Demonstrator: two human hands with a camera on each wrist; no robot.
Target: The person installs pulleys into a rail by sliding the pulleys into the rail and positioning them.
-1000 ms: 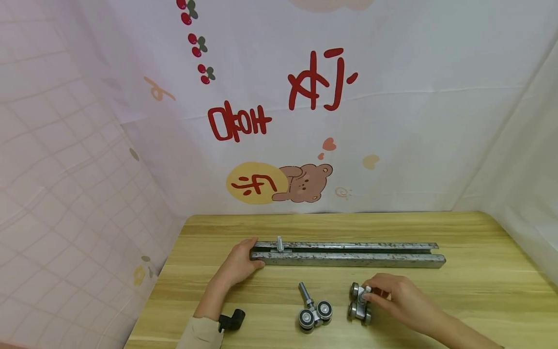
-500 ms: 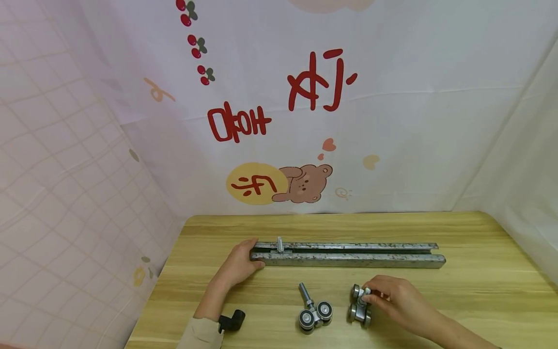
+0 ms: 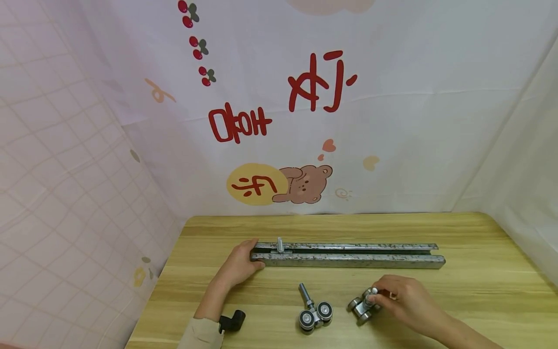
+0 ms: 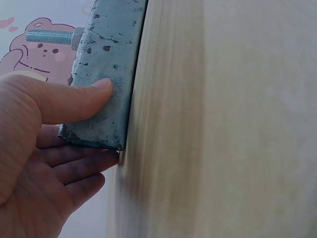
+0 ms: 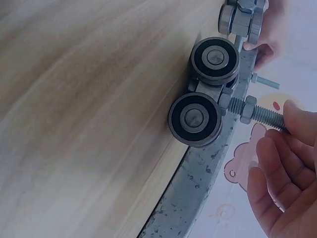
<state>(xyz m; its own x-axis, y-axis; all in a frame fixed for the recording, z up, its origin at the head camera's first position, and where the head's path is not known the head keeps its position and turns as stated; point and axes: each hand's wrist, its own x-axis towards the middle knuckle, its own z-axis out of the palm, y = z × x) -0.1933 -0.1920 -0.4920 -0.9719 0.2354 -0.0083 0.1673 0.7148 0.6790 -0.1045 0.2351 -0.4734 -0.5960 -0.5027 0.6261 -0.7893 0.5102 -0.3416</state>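
Note:
A spotted grey metal channel rail (image 3: 353, 259) lies lengthwise across the table, its slot facing up. My left hand (image 3: 239, 264) grips its left end; in the left wrist view the thumb (image 4: 84, 101) lies along the rail's side and the fingers reach behind its end. From the slot near that end sticks an upright bolt (image 4: 49, 37) with a nut. My right hand (image 3: 403, 298) pinches the threaded bolt (image 5: 267, 116) of a roller trolley (image 5: 205, 94), which stands wheels down in front of the rail. A second roller trolley (image 3: 315, 315) lies to its left, its bolt pointing away.
Under everything is a wood-grain table (image 3: 488, 291). A white printed cloth (image 3: 414, 145) hangs behind its far edge, and a grid-patterned cloth (image 3: 87, 194) hangs on the left. A black device (image 3: 233, 320) sits at the left wrist.
My right hand has shifted slightly to the right, and the roller trolley it pinches has turned to a slant on the table. The left hand, the rail and the second trolley stay put.

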